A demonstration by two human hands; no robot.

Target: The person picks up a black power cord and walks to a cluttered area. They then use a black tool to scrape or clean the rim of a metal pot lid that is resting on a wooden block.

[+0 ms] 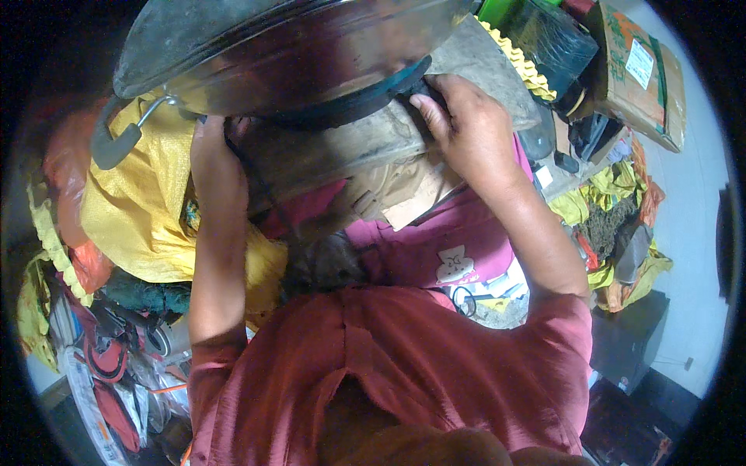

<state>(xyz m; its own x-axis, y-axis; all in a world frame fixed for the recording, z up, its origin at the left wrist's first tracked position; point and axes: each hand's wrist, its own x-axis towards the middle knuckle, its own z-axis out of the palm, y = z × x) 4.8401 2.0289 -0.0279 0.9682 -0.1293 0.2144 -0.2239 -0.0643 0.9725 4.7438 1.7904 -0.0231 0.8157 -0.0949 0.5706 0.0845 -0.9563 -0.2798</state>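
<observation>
A large, dark metal pan-like appliance (303,58) fills the top of the view, tilted, with a black base and a curved black handle (113,144) at its left. My right hand (466,132) is closed on a black part at the base's right, thumb over its edge. My left hand (217,144) reaches up to the underside at the left; its fingers are mostly hidden. Beneath lies a worn grey board (326,155). A yellow woven sack (132,213) hangs beside my left arm, and pink fabric with a cat figure (420,241) lies below the board.
A cardboard box (645,93), a wrapped dark bundle (544,54) and yellow corrugated edging (524,70) sit at upper right. Crumpled yellow and orange bags (614,194) lie at right above a dark box (629,342). Piled red, grey and plastic items (116,373) crowd the lower left.
</observation>
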